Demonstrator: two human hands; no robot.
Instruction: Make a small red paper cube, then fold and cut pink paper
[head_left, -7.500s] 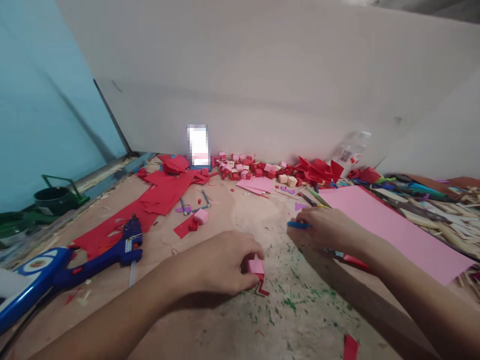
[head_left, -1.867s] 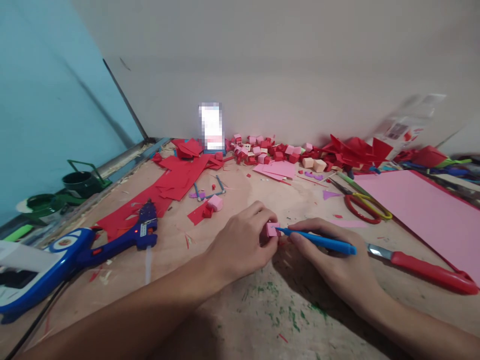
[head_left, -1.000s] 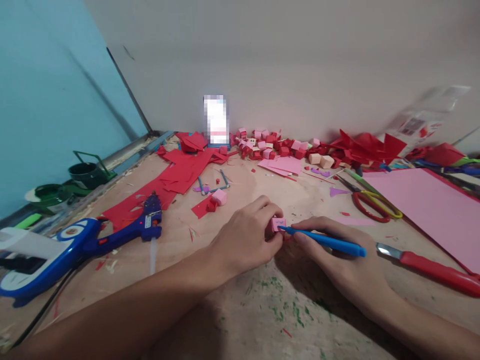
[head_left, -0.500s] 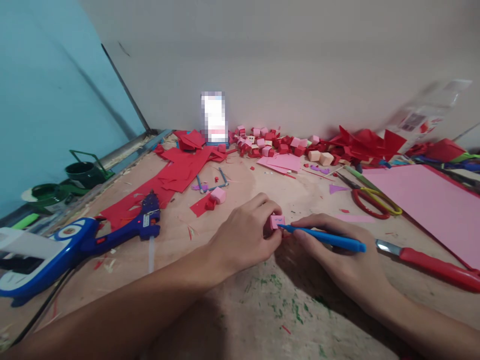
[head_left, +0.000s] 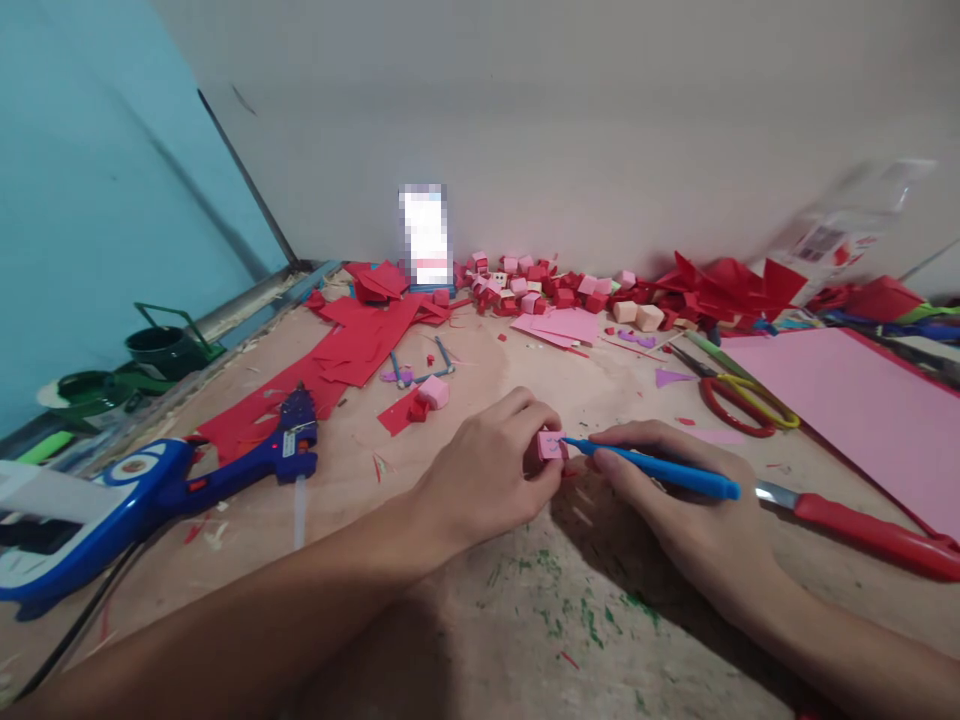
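Between the thumb and fingers of my left hand point(head_left: 487, 465) is a small pink paper cube point(head_left: 551, 445), low over the table point(head_left: 480, 620). Blue drawn lines mark the face turned toward me. My right hand point(head_left: 690, 500) grips a blue pen point(head_left: 660, 468), its tip pointing left at the cube's right edge; whether it touches cannot be made out. Left of my left hand lie another pink cube point(head_left: 434, 392) and a small red piece point(head_left: 418, 407) on a red paper scrap.
At left rests a blue glue gun point(head_left: 247, 465) with its cord. Scissors point(head_left: 739, 405), a red-handled cutter point(head_left: 870, 530) and pink sheets point(head_left: 847, 400) lie at right. A lit phone point(head_left: 426, 235), several small cubes point(head_left: 525, 285) and a clear bottle point(head_left: 847, 235) line the wall.
The pen tip has moved from the cube's marked face to its upper right edge. A curved blue line now shows below the earlier marks. My left hand keeps its hold.
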